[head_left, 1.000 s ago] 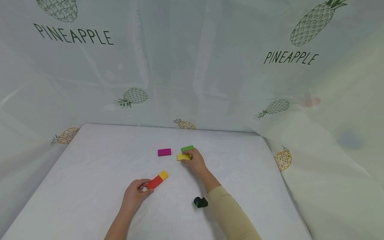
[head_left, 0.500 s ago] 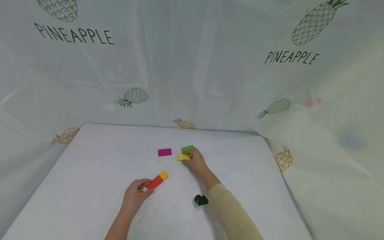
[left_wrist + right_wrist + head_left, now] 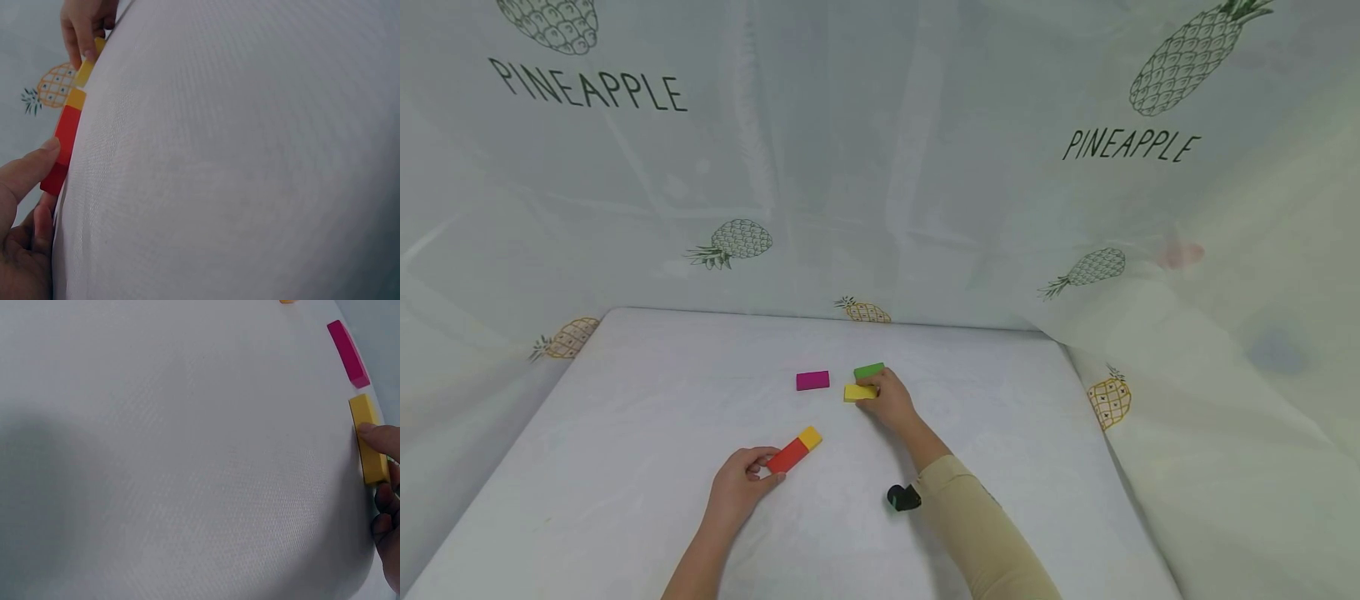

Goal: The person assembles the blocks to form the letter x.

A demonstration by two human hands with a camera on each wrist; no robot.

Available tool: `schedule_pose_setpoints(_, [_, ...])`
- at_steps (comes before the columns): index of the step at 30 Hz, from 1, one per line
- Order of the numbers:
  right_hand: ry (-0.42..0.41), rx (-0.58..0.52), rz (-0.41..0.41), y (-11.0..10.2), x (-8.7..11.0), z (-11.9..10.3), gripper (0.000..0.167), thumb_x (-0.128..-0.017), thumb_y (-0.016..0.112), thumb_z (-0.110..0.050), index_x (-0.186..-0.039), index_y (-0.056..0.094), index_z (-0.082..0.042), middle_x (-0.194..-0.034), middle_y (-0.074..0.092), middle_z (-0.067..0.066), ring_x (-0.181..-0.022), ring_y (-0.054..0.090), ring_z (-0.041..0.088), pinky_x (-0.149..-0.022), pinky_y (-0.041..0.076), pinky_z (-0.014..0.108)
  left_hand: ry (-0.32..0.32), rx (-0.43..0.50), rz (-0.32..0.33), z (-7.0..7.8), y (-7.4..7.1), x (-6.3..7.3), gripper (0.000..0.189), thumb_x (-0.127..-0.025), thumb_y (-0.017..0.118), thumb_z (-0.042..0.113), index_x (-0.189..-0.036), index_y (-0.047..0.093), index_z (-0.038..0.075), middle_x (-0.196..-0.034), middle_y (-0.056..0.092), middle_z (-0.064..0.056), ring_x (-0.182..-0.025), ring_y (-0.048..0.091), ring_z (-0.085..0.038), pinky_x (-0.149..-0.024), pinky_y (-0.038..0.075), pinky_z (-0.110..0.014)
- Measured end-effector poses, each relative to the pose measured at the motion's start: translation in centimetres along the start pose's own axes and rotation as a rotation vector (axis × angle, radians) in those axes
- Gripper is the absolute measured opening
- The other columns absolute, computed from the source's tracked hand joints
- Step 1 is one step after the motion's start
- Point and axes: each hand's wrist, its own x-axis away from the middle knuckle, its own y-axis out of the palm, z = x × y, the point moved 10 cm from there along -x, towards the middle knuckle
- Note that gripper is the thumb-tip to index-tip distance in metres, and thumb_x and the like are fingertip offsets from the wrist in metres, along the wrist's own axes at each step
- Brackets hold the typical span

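Observation:
My left hand (image 3: 737, 487) pinches a red block (image 3: 787, 456) between thumb and fingers, left of the table's middle. A short orange block (image 3: 810, 437) sits end to end with the red one, at its far right end. Farther back, my right hand (image 3: 891, 400) grips a yellow block (image 3: 369, 440) with the thumb on its near side. Just behind the yellow block lies a green block (image 3: 868, 369), partly covered by the right hand's fingers. A magenta block (image 3: 812, 381) lies by itself to the left of the yellow one.
The blocks lie on a white-covered table (image 3: 647, 400). Beside the right sleeve (image 3: 970, 517) shows a small black object (image 3: 902, 498), partly hidden by it. A pale curtain (image 3: 850, 167) with pineapple prints hangs behind the table and at its sides.
Almost nothing differs. Both hands keep their places on the red and yellow blocks; the right forearm and the black object shift very slightly.

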Motion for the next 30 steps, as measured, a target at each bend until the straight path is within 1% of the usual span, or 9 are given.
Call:
schedule_pose_setpoints(6, [0.012,-0.003,0.003,-0.1,0.0,0.0,0.034,-0.082,0.079,-0.012,-0.115,0.072,-0.013,-0.108,0.053,0.001,-0.095,0.052,0.017,-0.087,0.046,0.032,0.013,0.0,0.005,0.1,0.1,0.0,0.04,-0.077,0.083,0.011,-0.115,0.071,0.011,-0.097,0.058,-0.004,-0.086,0.05,-0.02,-0.07,0.048,-0.028])
schedule_pose_setpoints(13, [0.004,-0.004,0.0,-0.3,0.2,-0.2,0.034,-0.081,0.08,-0.011,-0.114,0.072,-0.012,-0.109,0.054,0.002,-0.098,0.053,0.019,-0.089,0.047,0.034,0.006,-0.005,0.007,0.1,0.1,0.1,0.041,-0.077,0.083,0.011,-0.116,0.07,0.011,-0.097,0.058,-0.004,-0.087,0.05,-0.021,-0.07,0.048,-0.029])
schedule_pose_setpoints(17, [0.016,-0.021,-0.009,-0.3,0.3,-0.2,0.034,-0.081,0.08,-0.011,-0.114,0.072,-0.013,-0.111,0.055,0.002,-0.101,0.053,0.019,-0.09,0.047,0.034,0.002,-0.01,0.005,0.2,0.1,0.1,0.041,-0.077,0.083,0.012,-0.116,0.07,0.011,-0.098,0.059,-0.004,-0.087,0.05,-0.02,-0.071,0.048,-0.028])
schedule_pose_setpoints(21, [0.023,-0.024,-0.025,-0.2,0.3,-0.2,0.035,-0.08,0.081,-0.014,-0.114,0.072,-0.015,-0.11,0.054,-0.001,-0.098,0.052,0.018,-0.088,0.047,0.033,0.004,-0.014,0.006,0.3,-0.1,0.1,0.041,-0.077,0.083,0.012,-0.116,0.07,0.011,-0.098,0.059,-0.004,-0.087,0.051,-0.021,-0.071,0.048,-0.028])
schedule_pose_setpoints(30, [-0.03,-0.034,-0.083,0.3,0.7,-1.5,0.034,-0.08,0.081,-0.014,-0.113,0.073,-0.017,-0.105,0.055,-0.004,-0.093,0.05,0.017,-0.083,0.046,0.032,0.018,-0.02,0.002,0.4,-0.2,0.2,0.041,-0.077,0.083,0.012,-0.116,0.07,0.01,-0.097,0.058,-0.004,-0.086,0.05,-0.02,-0.07,0.048,-0.029])
